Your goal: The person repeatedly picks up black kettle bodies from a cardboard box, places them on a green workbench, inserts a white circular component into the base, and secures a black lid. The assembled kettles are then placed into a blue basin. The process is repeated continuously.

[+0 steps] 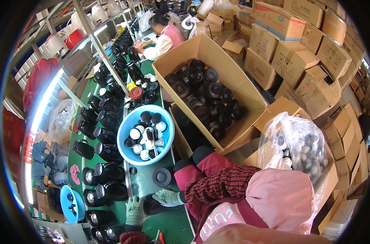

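- Green bench (173, 221) fills the bottom centre of the frame, with a dark round part (151, 205) between two gloved hands.
- Left hand (135, 210) sits at the part's left side, right hand (168, 198) at its right; whether the fingers pinch it cannot be told.
- Even, light pressure from both sides would likely keep it steady.
- Mid-frame, a blue basin (125, 122) holds caps (135, 133).
- Cardboard boxes (293, 55) crowd the upper right.
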Available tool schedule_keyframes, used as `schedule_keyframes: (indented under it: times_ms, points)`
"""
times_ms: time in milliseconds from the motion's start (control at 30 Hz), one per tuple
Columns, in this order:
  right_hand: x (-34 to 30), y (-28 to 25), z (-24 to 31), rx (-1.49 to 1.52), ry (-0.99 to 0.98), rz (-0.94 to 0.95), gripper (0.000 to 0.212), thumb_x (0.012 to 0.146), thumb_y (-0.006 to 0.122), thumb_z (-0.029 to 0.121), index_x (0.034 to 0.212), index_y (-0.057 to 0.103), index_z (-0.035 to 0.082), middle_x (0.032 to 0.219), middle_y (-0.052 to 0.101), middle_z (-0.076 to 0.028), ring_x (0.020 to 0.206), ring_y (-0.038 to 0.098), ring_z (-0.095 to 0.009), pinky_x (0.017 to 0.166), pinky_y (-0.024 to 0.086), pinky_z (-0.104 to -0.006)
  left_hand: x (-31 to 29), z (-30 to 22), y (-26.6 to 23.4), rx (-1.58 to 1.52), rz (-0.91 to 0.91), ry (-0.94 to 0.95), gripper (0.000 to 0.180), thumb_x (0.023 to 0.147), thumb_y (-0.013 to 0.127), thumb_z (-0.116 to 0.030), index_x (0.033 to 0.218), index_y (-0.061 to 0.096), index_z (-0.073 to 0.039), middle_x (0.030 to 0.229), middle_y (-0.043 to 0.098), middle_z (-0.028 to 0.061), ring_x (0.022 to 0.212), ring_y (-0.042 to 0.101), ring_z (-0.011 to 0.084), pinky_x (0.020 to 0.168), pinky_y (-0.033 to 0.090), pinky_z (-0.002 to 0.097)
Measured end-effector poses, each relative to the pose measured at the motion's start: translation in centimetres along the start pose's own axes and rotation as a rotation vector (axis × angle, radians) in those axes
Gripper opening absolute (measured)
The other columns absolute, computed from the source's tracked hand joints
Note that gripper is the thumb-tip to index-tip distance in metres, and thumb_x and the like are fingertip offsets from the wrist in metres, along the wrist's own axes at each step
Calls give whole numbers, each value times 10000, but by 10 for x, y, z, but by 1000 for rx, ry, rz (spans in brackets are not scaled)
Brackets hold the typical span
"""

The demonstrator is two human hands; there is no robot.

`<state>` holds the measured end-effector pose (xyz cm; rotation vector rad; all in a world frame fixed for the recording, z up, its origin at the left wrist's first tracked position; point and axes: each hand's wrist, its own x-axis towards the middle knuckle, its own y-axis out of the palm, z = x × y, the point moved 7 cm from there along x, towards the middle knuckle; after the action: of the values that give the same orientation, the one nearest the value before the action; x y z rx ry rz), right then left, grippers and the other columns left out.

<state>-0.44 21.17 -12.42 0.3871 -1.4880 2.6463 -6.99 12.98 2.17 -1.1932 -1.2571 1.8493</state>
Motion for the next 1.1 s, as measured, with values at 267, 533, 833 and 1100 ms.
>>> schedule_keyframes:
  times_ms: [267,533,833,1100]
  points:
    - [-5,3,11,-171,-11,35,445,909,536,199,1300,539,-13,967,607,-138,839,611,-296,736,480,-439,-9,14,11,-174,-6,-493,987,514,972,-515,1293,539,-93,1216,596,132,1122,613,330,926,526,459]
    - [22,-39,-26,304,-504,91,476,717,683,109,1171,594,-1,926,650,-204,892,668,-393,780,547,-467,-13,-21,-5,-101,-203,339,709,772,749,-204,1430,516,-77,1253,572,167,1118,574,355,973,502,482]
    - [1,-14,3,-9,-85,282,418,858,701,207,1218,552,54,995,693,-137,951,689,-323,836,539,-448,-31,-16,15,-252,2,-281,954,563,973,-397,1324,527,-34,1235,588,169,1163,597,346,943,534,438]
    - [27,-25,-5,128,-397,368,379,873,676,211,1206,566,66,1059,680,-141,989,675,-349,884,528,-447,-23,-16,26,-229,21,70,946,554,937,-487,1283,542,-31,1216,584,137,1125,605,332,945,528,424]
